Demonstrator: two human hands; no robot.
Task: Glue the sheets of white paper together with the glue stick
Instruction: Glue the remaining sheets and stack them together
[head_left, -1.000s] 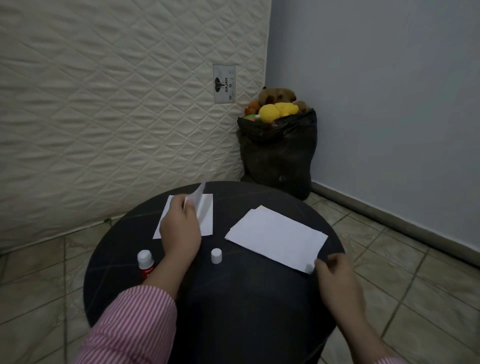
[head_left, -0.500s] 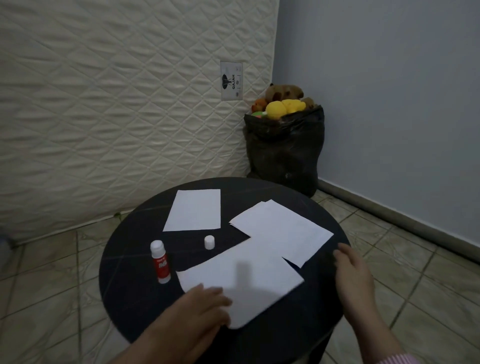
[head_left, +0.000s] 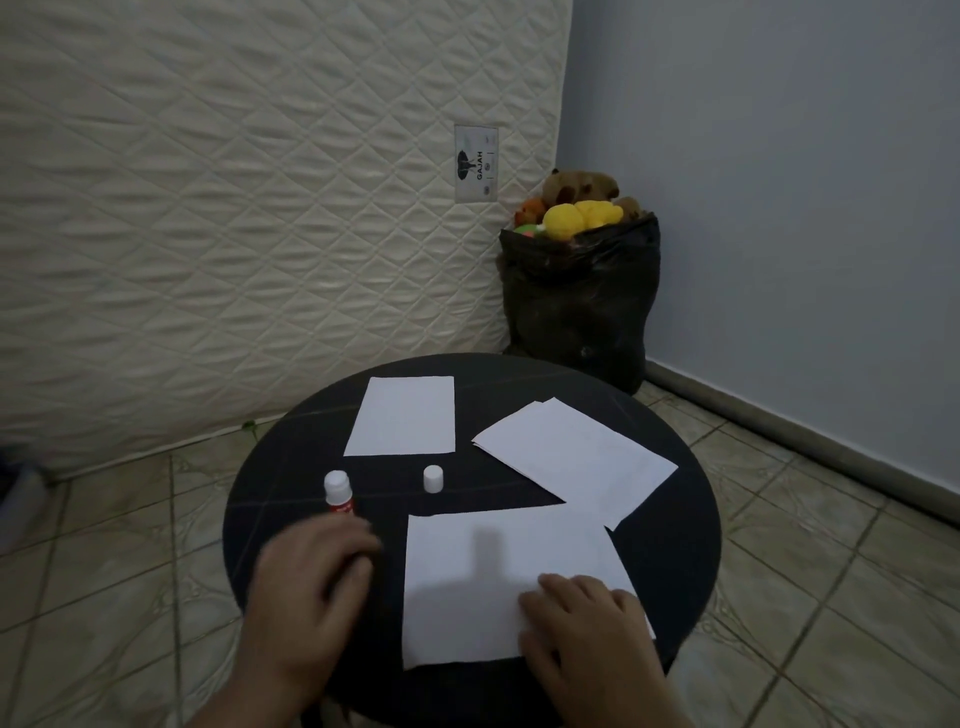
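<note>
The glue stick (head_left: 338, 493) stands upright at centre-left of the frame, its long axis vertical, white tip up and red body partly hidden behind the left hand (head_left: 311, 582). That hand sits just below it in the picture, blurred, fingers loosely curled and closed on nothing that can be seen; whether they touch the stick's base cannot be told. It is plainly the nearer hand, so the pick-up most likely falls to it, with a short reach up-frame.

The right hand (head_left: 582, 623) lies flat and spread on the lower right corner of the nearest sheet (head_left: 493, 571), pinning it to the round dark worktop (head_left: 670, 545). This sheet's long axis runs left to right, and its lower edge comes close to the worktop's rim, perhaps past it.

The loose cap (head_left: 432, 478) stands apart to the right of the stick, between it and the stacked sheets (head_left: 576, 457), which lie tilted at centre-right with a corner touching or overlapping the nearest sheet. A further sheet (head_left: 402, 415) lies at upper centre. Bare worktop around the stick leaves room to lift it straight up.
</note>
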